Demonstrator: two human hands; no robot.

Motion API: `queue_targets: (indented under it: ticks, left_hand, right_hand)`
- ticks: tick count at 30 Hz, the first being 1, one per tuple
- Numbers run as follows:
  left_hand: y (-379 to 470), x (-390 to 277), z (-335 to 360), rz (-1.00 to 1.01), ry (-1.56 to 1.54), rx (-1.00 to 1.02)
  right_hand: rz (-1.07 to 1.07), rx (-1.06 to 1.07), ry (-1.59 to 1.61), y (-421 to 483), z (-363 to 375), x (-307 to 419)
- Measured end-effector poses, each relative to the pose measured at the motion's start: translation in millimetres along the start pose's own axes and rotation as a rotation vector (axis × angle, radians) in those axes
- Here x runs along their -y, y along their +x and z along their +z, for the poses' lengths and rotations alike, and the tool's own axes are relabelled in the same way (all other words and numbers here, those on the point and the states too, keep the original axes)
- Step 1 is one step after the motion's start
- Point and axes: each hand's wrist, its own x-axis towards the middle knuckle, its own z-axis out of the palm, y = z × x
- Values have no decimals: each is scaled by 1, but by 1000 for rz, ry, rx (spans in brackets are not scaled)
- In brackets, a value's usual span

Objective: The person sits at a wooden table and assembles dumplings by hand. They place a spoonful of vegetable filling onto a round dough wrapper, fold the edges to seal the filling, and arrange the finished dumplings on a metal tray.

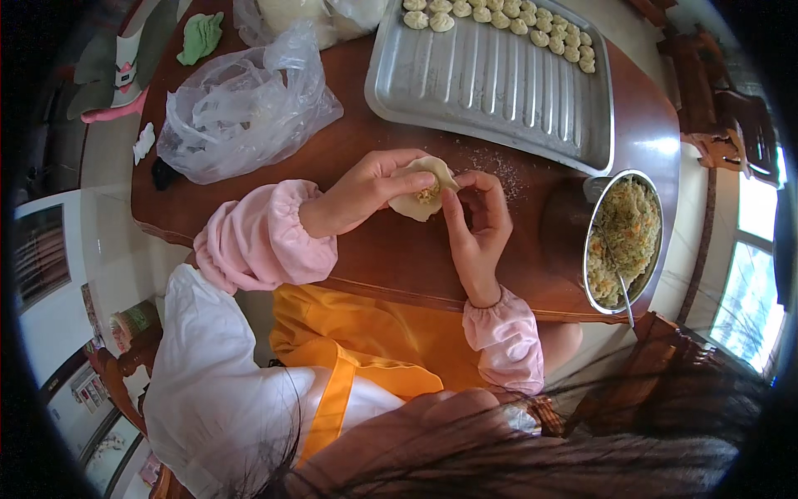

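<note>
A round dough wrapper (pixel 411 207) with chopped filling (pixel 428 193) at its centre is held above the table. My left hand (pixel 374 187) supports it from the left, the thumb lying over the filling. At the wrapper's right edge, my right hand (pixel 480 218) pinches the rim between thumb and forefinger. That edge is raised slightly where I grip it. Beyond my hands lies a ribbed metal tray (pixel 480 93), with rows of small pleated dumplings (pixel 499 20) along its far side. To the right stands a metal bowl (pixel 587 249) of chopped vegetable filling (pixel 629 231), a spoon (pixel 625 296) resting in it.
A crumpled clear plastic bag (pixel 243 118) lies on the wooden table (pixel 386 262) at left. Behind it are a green cloth (pixel 201 38) and another bag (pixel 299 22) with pale contents. Flour (pixel 508 171) dusts the wood near the tray. Wooden chairs (pixel 717 118) stand around.
</note>
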Motion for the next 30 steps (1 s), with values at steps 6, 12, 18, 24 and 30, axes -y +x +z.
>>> queue_targets:
  ticks: [6,12,18,24,30]
  left_hand:
    - [0,9,-4,31,148,-37]
    - [-1,6,-2,41,153,-35]
    - [-1,2,-2,-17,39,-25]
    - [0,5,-3,-18,77,-16]
    - [-1,5,-5,-4,54,-20]
  right_hand:
    - [-57,4,-139,2,-4,-4]
    - [-13,-10,-88,3,-3,-2]
    - [10,-13,-43,2,-4,-4]
    - [12,-9,-7,2,-2,-1]
    - [-17,-13,-54,3,-3,-2]
